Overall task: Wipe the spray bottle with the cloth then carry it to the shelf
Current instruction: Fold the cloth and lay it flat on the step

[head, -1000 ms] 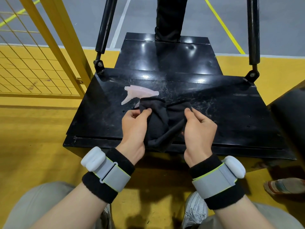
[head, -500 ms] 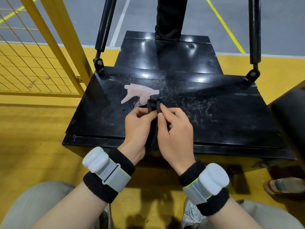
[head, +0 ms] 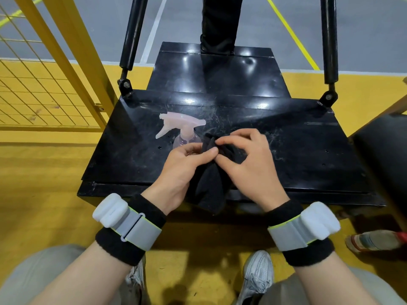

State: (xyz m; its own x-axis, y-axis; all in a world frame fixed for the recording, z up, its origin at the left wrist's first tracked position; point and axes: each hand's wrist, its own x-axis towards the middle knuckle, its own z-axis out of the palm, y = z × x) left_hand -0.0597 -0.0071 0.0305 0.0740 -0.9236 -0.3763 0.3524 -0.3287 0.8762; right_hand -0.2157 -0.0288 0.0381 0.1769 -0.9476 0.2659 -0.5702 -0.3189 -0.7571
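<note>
1. Two hands meet over the near half of the black platform [head: 286, 150], both pinching the same black cloth [head: 209, 183]: the left hand [head: 182, 168] clamps a fold between thumb and fingers, and the right hand [head: 246, 164] nips the bunched top edge just beside it.
2. Held this way, the cloth hangs in a gathered bundle over the platform's front lip, which looks like folding it into a pad before wiping.
3. Just beyond the left hand's fingers stands the spray bottle [head: 186, 130], upright on the platform, its pale trigger head pointing left; its clear body is partly hidden behind the fingers and cloth, and whether the cloth touches it cannot be told.
4. No wiping appears to have begun, and no shelf is in view.
5. Around the platform are a yellow mesh fence [head: 44, 91] to the left and two black struts [head: 132, 40] rising from its rear corners.
6. Nothing stands between the hands and the bottle.
</note>
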